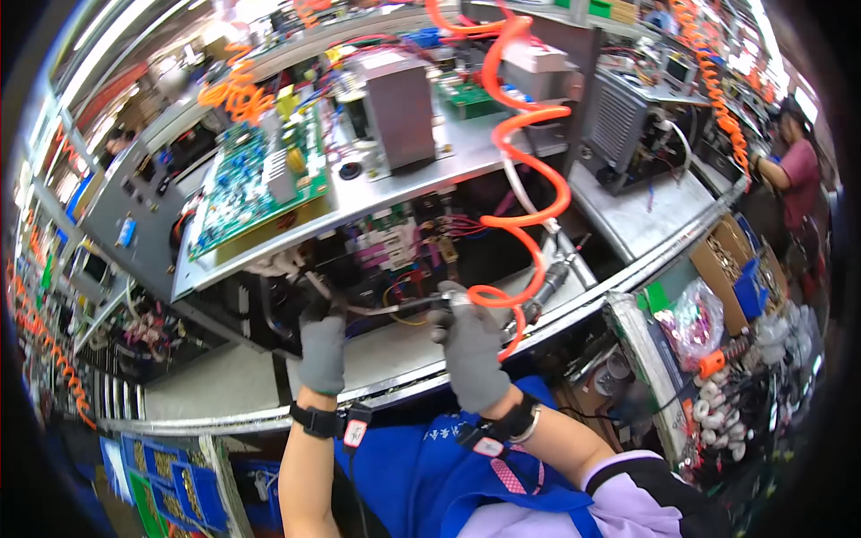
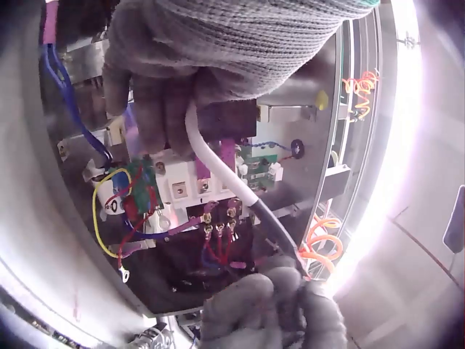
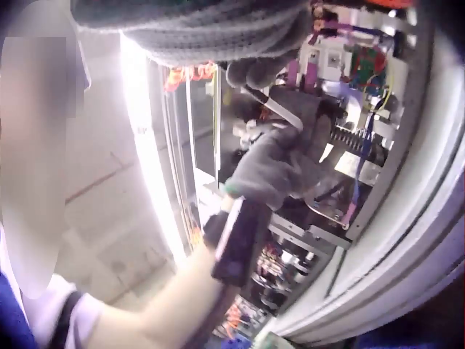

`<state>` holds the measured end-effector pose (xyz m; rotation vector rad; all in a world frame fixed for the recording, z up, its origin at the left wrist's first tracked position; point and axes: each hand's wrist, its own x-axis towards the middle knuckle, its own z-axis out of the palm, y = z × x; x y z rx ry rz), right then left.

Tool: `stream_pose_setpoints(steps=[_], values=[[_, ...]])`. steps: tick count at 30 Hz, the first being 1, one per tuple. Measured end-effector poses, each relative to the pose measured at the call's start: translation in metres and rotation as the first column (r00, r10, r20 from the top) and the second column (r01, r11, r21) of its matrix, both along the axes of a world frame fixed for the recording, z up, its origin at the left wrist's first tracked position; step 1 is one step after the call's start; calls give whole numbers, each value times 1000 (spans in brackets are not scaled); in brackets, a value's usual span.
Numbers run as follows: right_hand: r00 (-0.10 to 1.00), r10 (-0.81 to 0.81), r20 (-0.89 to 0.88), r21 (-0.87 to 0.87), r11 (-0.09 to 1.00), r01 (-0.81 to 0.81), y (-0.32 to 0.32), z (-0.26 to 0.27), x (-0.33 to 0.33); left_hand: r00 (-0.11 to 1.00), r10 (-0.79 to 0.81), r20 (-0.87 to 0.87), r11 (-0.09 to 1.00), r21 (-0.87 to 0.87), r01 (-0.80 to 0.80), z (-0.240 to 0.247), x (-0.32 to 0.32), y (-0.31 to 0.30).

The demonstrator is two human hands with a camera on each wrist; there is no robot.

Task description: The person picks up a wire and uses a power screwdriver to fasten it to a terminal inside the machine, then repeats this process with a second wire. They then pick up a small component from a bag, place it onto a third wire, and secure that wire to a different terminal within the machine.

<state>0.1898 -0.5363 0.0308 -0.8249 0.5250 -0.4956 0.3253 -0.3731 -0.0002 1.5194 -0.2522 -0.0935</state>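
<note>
Left wrist: white-black cable point(image 2: 227, 174) slants down-right from left hand point(image 2: 196, 58) to right hand point(image 2: 265, 313), fingers of both clamped on it

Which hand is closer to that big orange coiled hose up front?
Right. The right hand is just beside the lower loops of the orange hose; the left hand is farther away, to the hose's left.

The open front of the metal chassis point(image 1: 368, 193) admits a reach beneath its top plate, but a white-and-black cable point(image 2: 227, 176) spans it. An orange coiled air hose point(image 1: 529, 219) obstructs the chassis's right front; a low lane follows the tabletop point(image 1: 386, 354) before it. Atop the chassis, a narrow gap separates the green circuit board point(image 1: 247, 193) from the tall grey metal box point(image 1: 399, 117).
</note>
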Motion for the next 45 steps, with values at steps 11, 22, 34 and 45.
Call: stream_pose_setpoints(steps=[11,22,34,45], values=[[949,218,230,-88,975,-203,13,-15,60,985,-23,173,981,196,-12,-13,2,5],[702,571,-426,-803,-596,-2,33,98,22,998,-1,64,993,114,-7,3,-5,5],[883,151,-445,-879,-258,-400,11,-19,106,997,-39,61,987,159,29,7,-4,7],[861,-498,-105,-868,-377,-324,-151,53,-250,990,114,88,973,192,-129,-3,-80,26]])
